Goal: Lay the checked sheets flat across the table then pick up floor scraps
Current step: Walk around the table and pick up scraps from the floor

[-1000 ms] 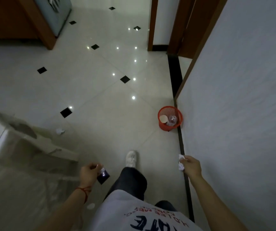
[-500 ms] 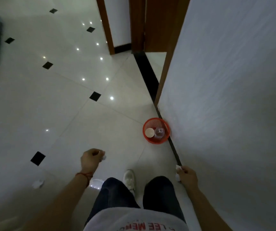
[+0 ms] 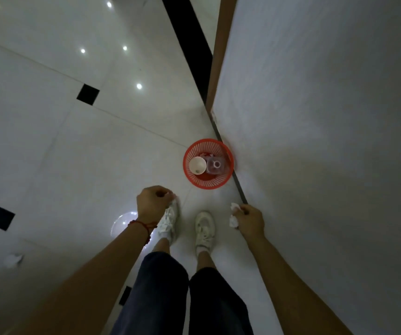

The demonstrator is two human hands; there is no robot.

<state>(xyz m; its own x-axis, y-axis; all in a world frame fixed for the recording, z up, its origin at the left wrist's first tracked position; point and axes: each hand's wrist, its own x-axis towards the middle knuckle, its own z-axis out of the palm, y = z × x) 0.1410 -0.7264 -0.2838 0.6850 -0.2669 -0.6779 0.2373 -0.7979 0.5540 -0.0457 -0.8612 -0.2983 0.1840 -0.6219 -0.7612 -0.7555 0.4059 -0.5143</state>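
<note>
I stand over a pale tiled floor, close to a red mesh waste basket (image 3: 228, 172) that holds a paper cup (image 3: 197, 165) and a clear plastic bottle (image 3: 215, 165). My right hand (image 3: 249, 220) is closed around crumpled white paper scraps (image 3: 234, 215), low and right of the basket. My left hand (image 3: 153, 203), with a red string at the wrist, is fisted just left of the basket, and a bit of white scrap shows at its fingers. Another crumpled scrap (image 3: 13, 259) lies on the floor at the far left. The table and checked sheets are out of view.
A grey wall (image 3: 327, 117) fills the right side, with a black skirting strip running along its foot. A brown door frame (image 3: 219, 56) stands beyond the basket. My two white shoes (image 3: 204, 228) are planted just short of the basket.
I have walked up to the basket, which now lies right in front of my feet. Both fists kept their scraps and came forward. The plastic-covered table has left the view.
</note>
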